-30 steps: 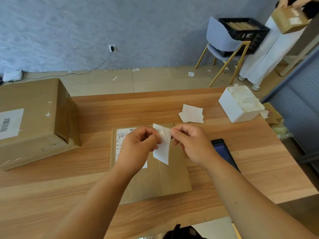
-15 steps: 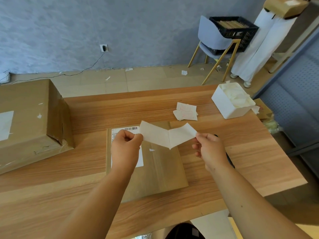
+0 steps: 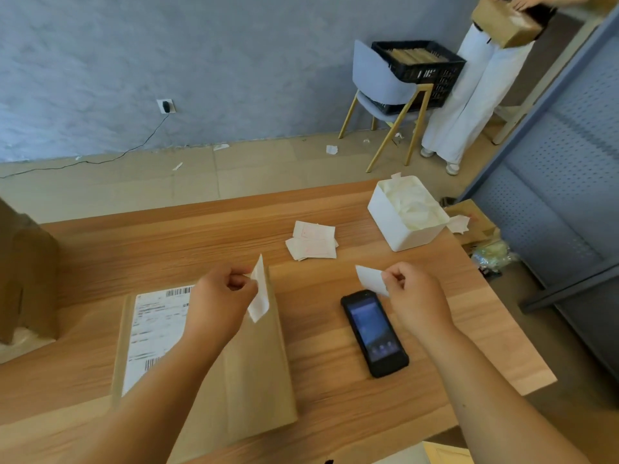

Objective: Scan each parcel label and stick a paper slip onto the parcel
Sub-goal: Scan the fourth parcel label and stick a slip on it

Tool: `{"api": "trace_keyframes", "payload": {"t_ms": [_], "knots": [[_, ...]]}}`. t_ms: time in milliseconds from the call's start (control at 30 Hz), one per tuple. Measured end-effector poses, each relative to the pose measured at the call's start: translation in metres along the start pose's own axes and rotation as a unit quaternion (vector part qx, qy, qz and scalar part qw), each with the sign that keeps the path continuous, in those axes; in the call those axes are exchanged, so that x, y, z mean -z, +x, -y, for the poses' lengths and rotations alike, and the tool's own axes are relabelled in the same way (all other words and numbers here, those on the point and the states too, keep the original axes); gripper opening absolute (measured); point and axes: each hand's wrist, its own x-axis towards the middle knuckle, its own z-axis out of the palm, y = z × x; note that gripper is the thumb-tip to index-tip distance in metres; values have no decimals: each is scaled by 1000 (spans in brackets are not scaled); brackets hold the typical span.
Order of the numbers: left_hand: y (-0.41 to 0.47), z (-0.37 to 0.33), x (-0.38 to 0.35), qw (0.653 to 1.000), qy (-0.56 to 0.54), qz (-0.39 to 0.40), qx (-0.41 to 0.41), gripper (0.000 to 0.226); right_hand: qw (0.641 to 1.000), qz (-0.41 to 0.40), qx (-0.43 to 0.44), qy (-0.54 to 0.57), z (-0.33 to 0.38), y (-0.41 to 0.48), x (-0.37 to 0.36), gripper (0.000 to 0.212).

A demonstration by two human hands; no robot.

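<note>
— What lies nearest?
— A flat brown parcel point(image 3: 254, 380) on the counter point(image 3: 134, 242) at 6 o'clock. Its printed label point(image 3: 154, 329) faces up on the 9 o'clock side, partly hidden by the left forearm.
— And the hands?
— Both are raised. The left hand point(image 3: 221, 296) has its grip pinched on a white paper slip point(image 3: 259, 296), which hangs over the parcel's far end. The right hand point(image 3: 415, 296), well apart at 3 o'clock, has its grip pinched on a second white piece point(image 3: 370, 279).
— Anything beside the parcel?
— A black phone point(image 3: 373, 333) lies flat at 3 o'clock of it, with its screen lit.
— Further out?
— There is a loose pile of slips point(image 3: 313, 244) at 12 o'clock, a white box point(image 3: 407, 229) of paper at 2 o'clock and a big cardboard box point(image 3: 26, 279) at 9 o'clock. Beyond the counter, a chair point(image 3: 382, 82) carries a black crate point(image 3: 418, 61), and beside it stands a person in white trousers point(image 3: 469, 95).
</note>
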Motion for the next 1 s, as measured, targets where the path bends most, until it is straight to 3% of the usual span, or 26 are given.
{"api": "trace_keyframes", "payload": {"t_ms": [267, 600, 800, 1000], "knots": [[46, -76, -134, 989, 93, 93, -64, 9, 994, 91, 9, -66, -66, 83, 70, 16], [132, -179, -259, 975, 55, 19, -216, 7, 994, 94, 17, -60, -129, 169, 116, 16], [174, -190, -308, 933, 197, 55, -296, 14, 994, 100, 32, -37, -146, 195, 120, 15], [185, -177, -319, 876, 364, 115, -294, 27, 993, 114, 24, -28, -159, 201, 115, 14]]}}
